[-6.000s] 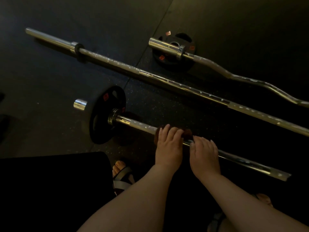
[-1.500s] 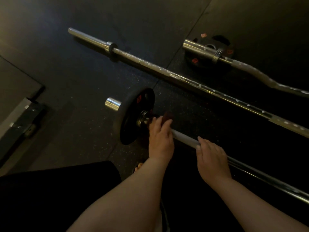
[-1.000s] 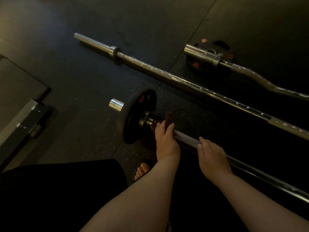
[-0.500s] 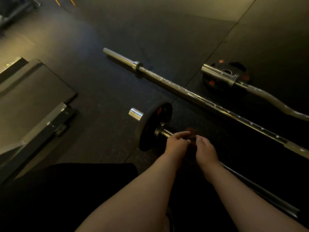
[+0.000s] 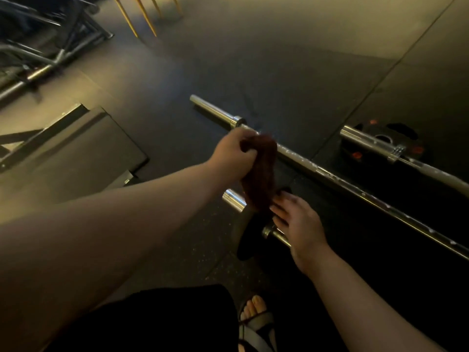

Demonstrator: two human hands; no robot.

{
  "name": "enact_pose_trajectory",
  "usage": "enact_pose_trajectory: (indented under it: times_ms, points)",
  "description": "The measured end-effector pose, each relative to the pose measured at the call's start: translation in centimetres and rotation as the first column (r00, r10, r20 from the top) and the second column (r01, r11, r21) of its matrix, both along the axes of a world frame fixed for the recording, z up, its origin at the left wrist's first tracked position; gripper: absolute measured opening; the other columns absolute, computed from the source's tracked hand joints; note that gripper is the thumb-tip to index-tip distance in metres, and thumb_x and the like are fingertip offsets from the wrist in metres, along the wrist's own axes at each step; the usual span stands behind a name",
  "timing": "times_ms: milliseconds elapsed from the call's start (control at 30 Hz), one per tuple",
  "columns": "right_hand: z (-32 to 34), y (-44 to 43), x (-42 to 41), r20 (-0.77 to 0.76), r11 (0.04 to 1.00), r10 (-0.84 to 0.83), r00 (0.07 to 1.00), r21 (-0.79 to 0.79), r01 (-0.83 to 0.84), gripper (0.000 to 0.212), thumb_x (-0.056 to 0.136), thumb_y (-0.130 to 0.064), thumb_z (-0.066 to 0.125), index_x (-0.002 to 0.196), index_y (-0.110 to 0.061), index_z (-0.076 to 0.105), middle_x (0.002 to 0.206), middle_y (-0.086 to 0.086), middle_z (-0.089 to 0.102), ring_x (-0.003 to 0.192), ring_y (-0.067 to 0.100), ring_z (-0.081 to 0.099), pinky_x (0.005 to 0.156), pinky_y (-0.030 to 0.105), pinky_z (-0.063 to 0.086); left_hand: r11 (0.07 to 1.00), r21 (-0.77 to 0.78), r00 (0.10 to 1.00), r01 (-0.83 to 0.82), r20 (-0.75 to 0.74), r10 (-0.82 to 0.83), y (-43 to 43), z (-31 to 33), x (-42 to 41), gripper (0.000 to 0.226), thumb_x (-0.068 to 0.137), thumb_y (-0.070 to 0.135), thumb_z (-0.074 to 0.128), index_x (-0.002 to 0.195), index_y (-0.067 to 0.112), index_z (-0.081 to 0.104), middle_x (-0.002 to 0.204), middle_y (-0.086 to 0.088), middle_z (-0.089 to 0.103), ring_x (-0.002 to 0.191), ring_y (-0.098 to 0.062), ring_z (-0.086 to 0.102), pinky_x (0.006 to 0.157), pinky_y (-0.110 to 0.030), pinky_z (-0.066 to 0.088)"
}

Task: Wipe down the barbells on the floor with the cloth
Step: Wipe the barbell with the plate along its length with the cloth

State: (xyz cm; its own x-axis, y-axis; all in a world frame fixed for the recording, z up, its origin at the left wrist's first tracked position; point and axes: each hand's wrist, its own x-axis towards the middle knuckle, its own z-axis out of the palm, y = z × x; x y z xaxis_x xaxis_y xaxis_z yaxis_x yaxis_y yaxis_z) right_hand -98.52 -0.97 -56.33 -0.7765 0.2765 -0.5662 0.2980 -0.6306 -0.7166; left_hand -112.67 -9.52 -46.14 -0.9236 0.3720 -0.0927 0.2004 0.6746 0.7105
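Fingers of the left hand curl round the top of a dark red cloth, held above the near barbell. The right hand, fingers straight and slightly spread, touches its hanging end by the black plate. A straight barbell and a curl bar lie farther off.

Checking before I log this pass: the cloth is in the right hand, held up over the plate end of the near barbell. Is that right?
Not quite. The cloth is gripped by the left hand, not the right. The head view shows it held up over the plate end of the near barbell, as you said, while the right hand rests with straight fingers on that bar.
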Motion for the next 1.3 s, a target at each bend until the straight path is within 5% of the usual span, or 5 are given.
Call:
enact_pose_trajectory:
  times_ms: [400,567,767,1167,1300]
  points:
    - [-9.5,-3.5,-2.2,0.405,0.606,0.151,0.902,0.683,-0.408,0.044,0.101,-0.015,0.052,0.143,-0.027,0.048,0.150,-0.007,0.038,0.128,0.005,0.044,0.107,0.033,0.044,0.982,0.019,0.951,0.188,0.248,-0.187,-8.3,-18.8,-1.0,0.034,0.101,0.021,0.057,0.127,0.042,0.061,0.127,0.030,0.053,0.122,0.017,0.035,0.104,-0.020,0.027]
    - [-10.3,-3.5,-3.4,0.528,0.463,0.166,0.833,0.704,-0.539,0.055,0.100,-0.026,0.052,0.152,-0.027,0.035,0.156,-0.001,0.033,0.132,0.017,0.049,0.107,0.036,0.043,0.837,-0.282,0.860,0.469,-0.068,-0.505,-9.7,-21.6,-2.4,0.040,0.102,0.039,0.052,0.141,0.043,0.047,0.152,0.026,0.036,0.149,0.007,0.001,0.118,-0.022,-0.017]
    - [-10.3,-3.1,-4.8,0.614,0.513,0.155,0.774,0.620,-0.594,0.055,0.101,-0.037,0.045,0.153,-0.036,0.029,0.148,-0.003,0.049,0.130,0.022,0.053,0.109,0.044,0.042,0.973,-0.194,0.944,0.125,-0.278,-0.177,-9.5,-23.5,-4.6,0.036,0.103,0.039,0.036,0.129,0.026,0.058,0.130,0.007,0.059,0.128,-0.007,0.047,0.117,-0.039,0.034]
    - [-10.9,-3.5,-4.2,0.570,0.416,0.213,0.793,0.682,-0.602,0.058,0.101,-0.048,0.036,0.157,-0.037,0.023,0.157,-0.008,0.040,0.138,0.015,0.048,0.111,0.039,0.042,0.970,-0.174,0.951,0.171,-0.227,-0.209,-8.6,-23.1,-5.2,0.030,0.100,0.031,0.050,0.129,0.029,0.058,0.129,0.012,0.059,0.122,0.004,0.042,0.117,-0.043,0.034]
    - [-11.0,-3.5,-4.8,0.583,0.400,0.188,0.791,0.690,-0.603,0.055,0.101,-0.047,0.033,0.156,-0.036,0.028,0.153,-0.007,0.044,0.136,0.015,0.049,0.108,0.038,0.041,0.888,-0.188,0.891,0.420,-0.102,-0.443,-8.4,-23.3,-3.7,0.040,0.096,0.030,0.062,0.135,0.036,0.053,0.141,0.017,0.050,0.133,0.012,0.025,0.122,-0.021,-0.005]
